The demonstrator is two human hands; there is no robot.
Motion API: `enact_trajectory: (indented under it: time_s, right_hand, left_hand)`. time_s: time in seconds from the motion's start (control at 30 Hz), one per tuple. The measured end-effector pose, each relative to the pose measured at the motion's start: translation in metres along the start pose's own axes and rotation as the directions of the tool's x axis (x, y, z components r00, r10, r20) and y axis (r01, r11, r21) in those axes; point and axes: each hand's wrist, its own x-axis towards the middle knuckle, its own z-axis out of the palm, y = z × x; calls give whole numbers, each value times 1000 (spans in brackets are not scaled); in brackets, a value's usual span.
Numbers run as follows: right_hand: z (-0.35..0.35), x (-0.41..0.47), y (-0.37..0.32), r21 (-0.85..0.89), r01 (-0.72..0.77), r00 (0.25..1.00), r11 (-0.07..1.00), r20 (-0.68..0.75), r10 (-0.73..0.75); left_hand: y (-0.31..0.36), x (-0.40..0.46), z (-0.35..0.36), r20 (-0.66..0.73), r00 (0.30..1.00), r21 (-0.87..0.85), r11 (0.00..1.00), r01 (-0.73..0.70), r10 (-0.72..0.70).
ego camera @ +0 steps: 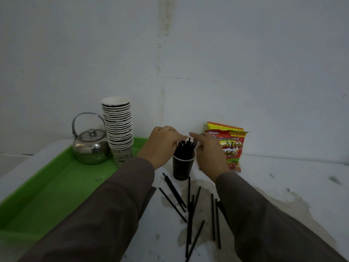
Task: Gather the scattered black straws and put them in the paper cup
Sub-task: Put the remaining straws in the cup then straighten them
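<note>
A dark paper cup (182, 169) stands upright on the white table, with a bundle of black straws (184, 149) sticking out of its top. My left hand (160, 146) is on the left side of that bundle, fingers curled against the straw tops. My right hand (209, 151) is on the right side, its fingers touching the straw tips. Several loose black straws (189, 208) lie scattered on the table in front of the cup, between my two brown sleeves.
A green tray (56, 188) at the left holds a steel kettle (90, 146) and a tall stack of paper cups (119, 129). A red and yellow snack bag (233, 146) leans on the wall behind my right hand. The wall stands close behind.
</note>
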Motion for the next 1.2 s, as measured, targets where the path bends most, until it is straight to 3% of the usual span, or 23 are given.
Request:
enact_trajectory:
  time_s: [0.1, 0.23, 0.3, 0.4, 0.5, 0.63, 0.77, 1.0, 1.2]
  right_hand:
    - [-17, -11, -5, 105, -65, 997, 992, -28, 68]
    - [-33, -51, 3, 169, -165, 986, 972, 63, 157]
    - [-35, -77, 11, 107, -210, 970, 972, 146, 193]
    - [-30, -108, 21, -25, -307, 919, 951, 251, 304]
    - [-20, -129, 25, -142, -389, 872, 910, 263, 413]
    - [-11, -137, 20, -206, -428, 853, 880, 231, 468]
    - [-5, -134, 19, -300, -413, 838, 860, 245, 488]
    - [-7, -128, 19, -365, -394, 794, 844, 328, 512]
    - [-2, -133, 11, -345, -395, 810, 851, 307, 500]
  left_hand:
    - [9, -7, -16, -105, 994, -62, 998, -22, 16]
    - [39, -47, -22, -190, 982, -179, 984, -18, -16]
    - [61, -73, -17, -120, 988, -290, 955, 57, -96]
    - [87, -101, 2, 103, 972, -353, 906, 236, -213]
    - [103, -118, 22, 288, 917, -292, 887, 358, -275]
    - [115, -130, 35, 398, 840, -166, 872, 461, -369]
    - [118, -131, 40, 470, 778, -59, 865, 499, -416]
    - [109, -131, 38, 431, 791, -57, 862, 504, -434]
    - [104, -127, 30, 463, 759, -36, 847, 531, -457]
